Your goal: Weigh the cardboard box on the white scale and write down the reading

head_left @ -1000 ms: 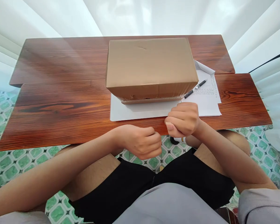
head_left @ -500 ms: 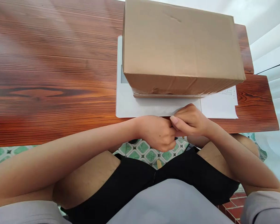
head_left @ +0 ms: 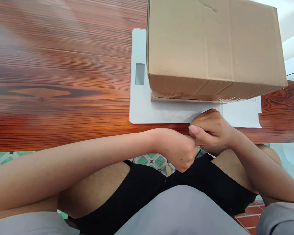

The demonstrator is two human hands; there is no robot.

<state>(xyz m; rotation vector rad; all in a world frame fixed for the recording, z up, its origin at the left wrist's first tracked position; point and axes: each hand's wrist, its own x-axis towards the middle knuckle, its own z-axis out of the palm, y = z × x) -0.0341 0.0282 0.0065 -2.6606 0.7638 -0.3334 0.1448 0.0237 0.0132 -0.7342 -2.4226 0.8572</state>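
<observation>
A plain brown cardboard box sat closed on a flat white scale with a small grey display window, in the upper right of the frame, while a seated person's two hands met just below it at the near edge of the reddish-brown wood-grain worktop. The left hand was curled into a fist, and the right hand was closed too, thumb laid forward against the left knuckles; whatever they pinched between them was hidden, so it could not be told whether they gripped anything.

Judged from how things lay, the box was already placed and neither hand was touching it; the work seemed to be between steps, with the box's flaps shut and nothing yet done to them that the view showed.

A white printed paper sheet lay under the box's right end, its corner close to the worktop's front edge. The box overhung the scale toward the right, and its near face stood just beyond the right hand's knuckles. Open room lay to the left, where the worktop was broad and bare wood; on the right little surface remained past the sheet. Below the hands were the person's black shorts and a strip of green patterned floor tile.
</observation>
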